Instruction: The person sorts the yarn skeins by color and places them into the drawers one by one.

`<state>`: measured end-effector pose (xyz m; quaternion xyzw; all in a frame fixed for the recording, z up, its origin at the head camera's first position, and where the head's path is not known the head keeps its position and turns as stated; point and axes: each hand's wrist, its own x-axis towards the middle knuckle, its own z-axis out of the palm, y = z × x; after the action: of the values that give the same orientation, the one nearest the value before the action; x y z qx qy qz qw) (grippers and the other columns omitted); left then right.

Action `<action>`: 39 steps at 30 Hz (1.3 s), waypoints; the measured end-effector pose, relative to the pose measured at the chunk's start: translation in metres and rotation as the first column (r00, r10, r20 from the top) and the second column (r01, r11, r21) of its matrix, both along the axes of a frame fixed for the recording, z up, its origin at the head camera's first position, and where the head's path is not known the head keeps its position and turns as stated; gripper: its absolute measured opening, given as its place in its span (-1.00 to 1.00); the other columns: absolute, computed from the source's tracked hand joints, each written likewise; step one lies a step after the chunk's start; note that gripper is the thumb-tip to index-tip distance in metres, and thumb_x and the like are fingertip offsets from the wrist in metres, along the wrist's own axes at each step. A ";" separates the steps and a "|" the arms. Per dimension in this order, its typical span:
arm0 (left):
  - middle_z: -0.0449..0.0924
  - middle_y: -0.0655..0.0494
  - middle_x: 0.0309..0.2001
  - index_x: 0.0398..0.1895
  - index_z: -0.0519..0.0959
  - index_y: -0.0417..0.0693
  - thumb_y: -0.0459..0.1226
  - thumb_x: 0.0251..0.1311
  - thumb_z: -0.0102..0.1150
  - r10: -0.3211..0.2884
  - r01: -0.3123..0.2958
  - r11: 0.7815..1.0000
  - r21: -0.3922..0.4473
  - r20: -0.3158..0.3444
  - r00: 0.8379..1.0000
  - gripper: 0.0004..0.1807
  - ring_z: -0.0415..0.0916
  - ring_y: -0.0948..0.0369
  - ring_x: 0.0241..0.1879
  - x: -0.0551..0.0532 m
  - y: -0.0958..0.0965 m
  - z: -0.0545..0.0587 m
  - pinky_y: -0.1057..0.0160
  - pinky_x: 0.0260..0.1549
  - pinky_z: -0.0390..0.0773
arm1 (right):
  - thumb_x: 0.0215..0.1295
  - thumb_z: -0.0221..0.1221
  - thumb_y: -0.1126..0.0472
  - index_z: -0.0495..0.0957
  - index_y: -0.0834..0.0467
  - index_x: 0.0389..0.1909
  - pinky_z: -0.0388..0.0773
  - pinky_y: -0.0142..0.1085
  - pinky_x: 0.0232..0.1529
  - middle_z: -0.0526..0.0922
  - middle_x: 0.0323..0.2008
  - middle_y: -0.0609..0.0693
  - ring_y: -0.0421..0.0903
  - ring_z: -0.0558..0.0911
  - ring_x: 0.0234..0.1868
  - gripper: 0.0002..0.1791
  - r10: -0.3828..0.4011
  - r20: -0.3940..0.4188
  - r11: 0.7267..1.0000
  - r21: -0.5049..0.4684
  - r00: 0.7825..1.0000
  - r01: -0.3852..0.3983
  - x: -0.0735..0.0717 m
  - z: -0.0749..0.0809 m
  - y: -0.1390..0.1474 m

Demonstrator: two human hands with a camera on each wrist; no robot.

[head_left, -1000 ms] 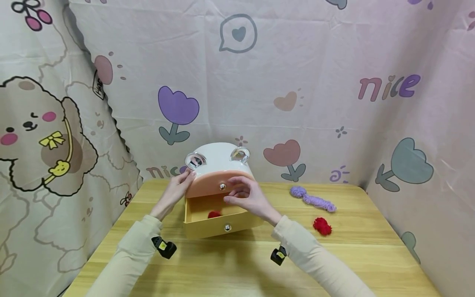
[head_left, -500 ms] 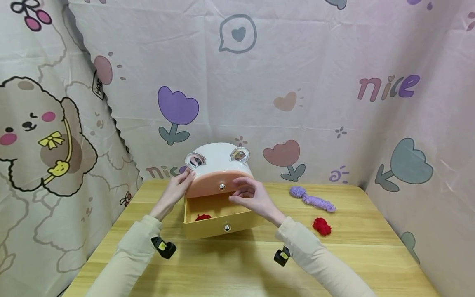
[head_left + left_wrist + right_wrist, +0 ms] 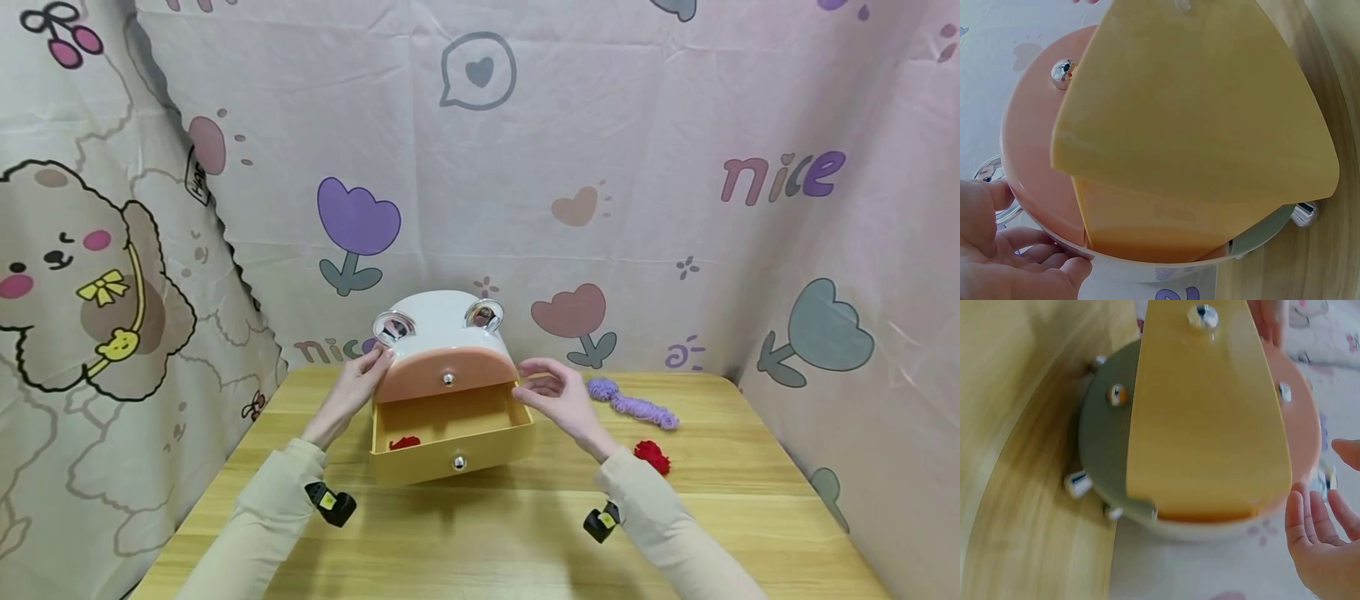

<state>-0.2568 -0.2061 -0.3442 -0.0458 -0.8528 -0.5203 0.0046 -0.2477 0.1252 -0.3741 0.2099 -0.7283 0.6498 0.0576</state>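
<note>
A small rounded drawer box (image 3: 438,321) with a white shell and silver ear-shaped rings stands on the table. Its peach top drawer (image 3: 423,375) is closed, while the yellow middle drawer (image 3: 420,462) is pulled out. Inside the yellow drawer, at its left front, lies a red yarn bundle (image 3: 405,442), partly hidden by the drawer front. My left hand (image 3: 351,392) holds the box's left side, thumb near the ear ring and fingers curled at the shell's edge in the left wrist view. Beside the yellow drawer's right rim, my right hand (image 3: 558,402) has loosely bent fingers and holds nothing.
On the wooden table (image 3: 480,542) to the right lie a purple yarn hank (image 3: 633,404) and a second red yarn bundle (image 3: 652,457), close to the right forearm. A green lower drawer (image 3: 1107,434) shows in the right wrist view. Printed cloth hangs behind and at both sides.
My right hand has moved right, from over the yellow drawer to beside it. The red yarn in the drawer has shifted left and forward. My left hand stays on the box.
</note>
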 end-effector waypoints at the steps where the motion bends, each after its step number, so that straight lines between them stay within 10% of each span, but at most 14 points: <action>1: -0.09 -0.19 0.60 0.56 0.01 -0.34 0.02 0.57 -0.16 0.000 0.000 1.000 0.002 -0.001 1.000 -0.24 -0.17 -0.17 0.61 0.000 0.000 0.000 -0.11 0.59 -0.03 | 0.18 0.35 0.43 0.50 0.43 0.15 0.67 -0.50 -0.04 0.65 0.03 0.27 -0.33 0.70 -0.19 -0.50 -0.016 -0.002 1.000 0.001 1.000 0.016 0.000 -0.002 0.005; 8: -0.08 -0.18 0.60 0.55 0.03 -0.34 0.01 0.57 -0.16 0.006 -0.006 1.000 0.004 -0.009 1.000 -0.26 -0.17 -0.15 0.61 -0.001 0.000 -0.001 -0.10 0.60 -0.04 | 0.21 0.34 0.41 0.44 0.47 0.18 0.65 -0.52 -0.01 0.66 -0.11 -0.30 -0.33 0.70 -0.14 -0.47 -0.099 -0.001 0.995 -0.017 0.995 0.099 0.000 -0.019 0.048; 27: -0.09 -0.18 0.60 0.56 0.02 -0.33 0.02 0.57 -0.15 0.002 -0.002 1.000 0.013 -0.004 1.000 -0.25 -0.20 -0.14 0.62 0.001 0.000 -0.002 -0.11 0.60 -0.06 | 0.27 0.24 0.51 0.61 0.09 0.02 0.66 -0.58 -0.10 0.73 -0.15 -0.34 -0.40 0.70 -0.15 -0.63 -0.295 0.151 0.918 -0.230 0.943 0.324 0.027 -0.095 0.153; 39: -0.11 -0.15 0.61 0.56 0.01 -0.31 0.02 0.57 -0.17 -0.001 0.001 1.000 0.013 -0.002 1.000 -0.25 -0.21 -0.14 0.62 -0.001 0.000 -0.002 -0.12 0.60 -0.06 | 0.22 0.35 0.37 0.60 -0.13 -0.02 0.59 -0.62 -0.19 0.60 -0.18 -0.44 -0.40 0.58 -0.19 -0.60 -0.464 0.264 0.865 -0.068 0.845 0.497 0.042 -0.123 0.172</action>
<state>-0.2574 -0.2061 -0.3461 -0.0466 -0.8494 -0.5256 0.0053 -0.2062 0.2970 -0.4969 -0.0633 -0.7138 0.6823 0.1447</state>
